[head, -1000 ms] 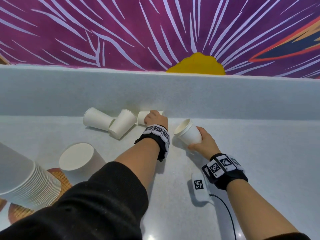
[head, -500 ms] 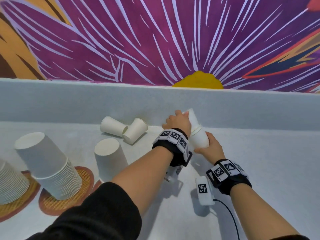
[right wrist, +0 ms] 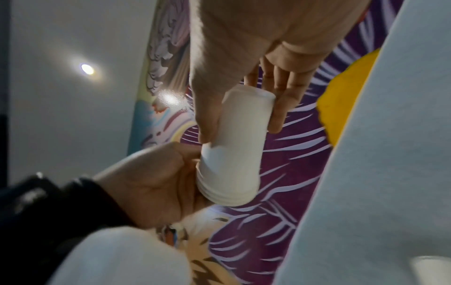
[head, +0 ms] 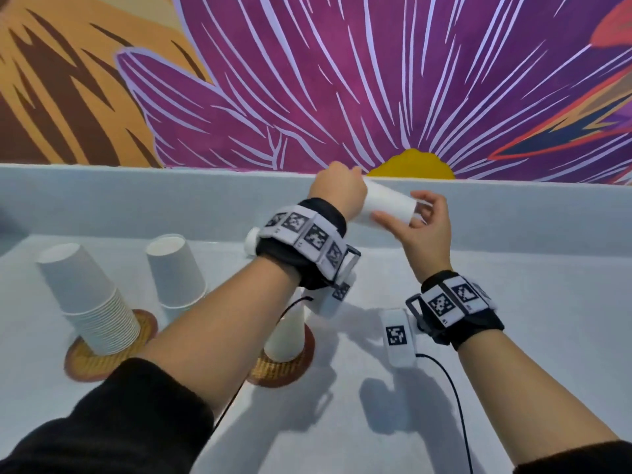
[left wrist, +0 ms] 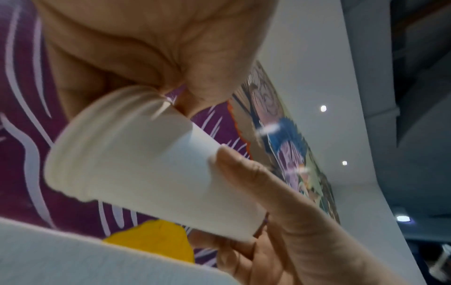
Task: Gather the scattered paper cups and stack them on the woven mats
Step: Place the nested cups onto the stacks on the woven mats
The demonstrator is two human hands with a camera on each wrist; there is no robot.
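A short nest of white paper cups (head: 386,208) is held in the air in front of the grey back ledge, lying almost level. My left hand (head: 342,193) grips its rim end (left wrist: 102,135). My right hand (head: 408,213) pinches the base end between thumb and fingers (right wrist: 280,108). A tall upturned stack of cups (head: 89,302) stands on a round woven mat (head: 85,364) at the left. A second stack (head: 287,333) on another mat (head: 284,371) is half hidden by my left forearm. One upturned cup (head: 176,271) stands on the bare table.
Behind my left wrist a lying cup (head: 250,241) peeks out by the grey back ledge (head: 136,200). A white tagged box (head: 398,336) with a black cable hangs under my right wrist. A purple flower mural fills the wall.
My left hand picked a lying cup off the table and joined it to the cup in my right hand. Both hands then raised the nest and tipped it level.
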